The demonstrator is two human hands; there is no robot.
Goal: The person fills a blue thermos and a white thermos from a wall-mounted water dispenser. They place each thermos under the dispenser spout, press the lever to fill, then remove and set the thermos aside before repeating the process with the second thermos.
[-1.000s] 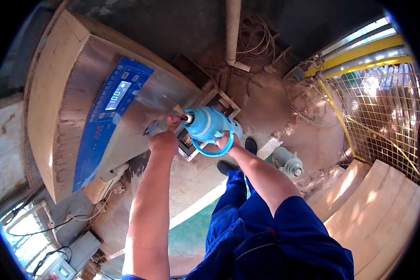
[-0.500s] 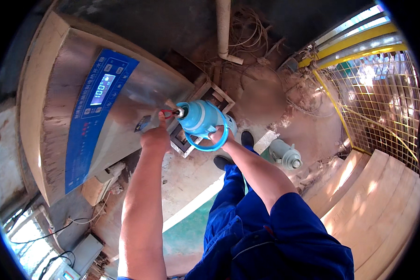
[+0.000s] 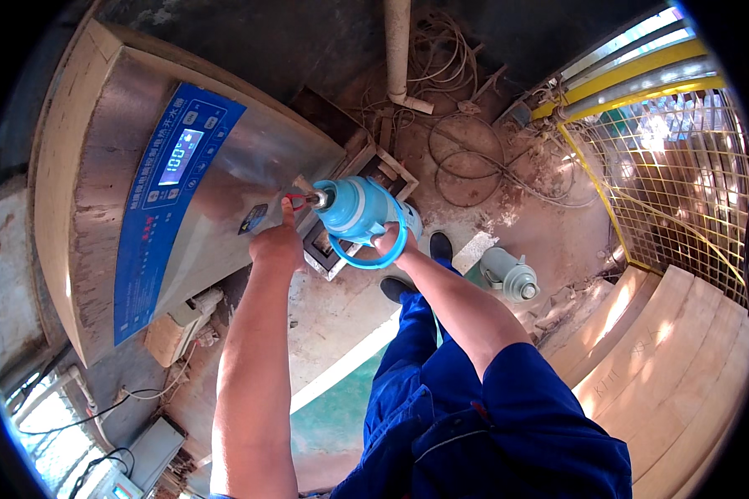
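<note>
My right hand (image 3: 386, 239) is closed around the blue handle (image 3: 359, 264) of a light blue thermos flask (image 3: 349, 214). The flask is tilted, its open mouth against the spout of a tap on a metal water boiler (image 3: 233, 179). My left hand (image 3: 276, 248) is at the tap's red handle (image 3: 296, 200), index finger stretched up along it and the other fingers curled. What the thumb does is hidden. Whether water is running cannot be made out. Below the tap is a square-framed drain basin (image 3: 329, 268), partly behind the flask.
A pale grey-green thermos flask (image 3: 508, 274) stands on the floor at the right. Stacked wooden boards (image 3: 666, 358) lie beyond it, near a yellow mesh fence (image 3: 674, 183). Loose cables (image 3: 466, 162) and a pipe (image 3: 398, 50) are at the back. A blue control panel (image 3: 171, 200) faces the boiler.
</note>
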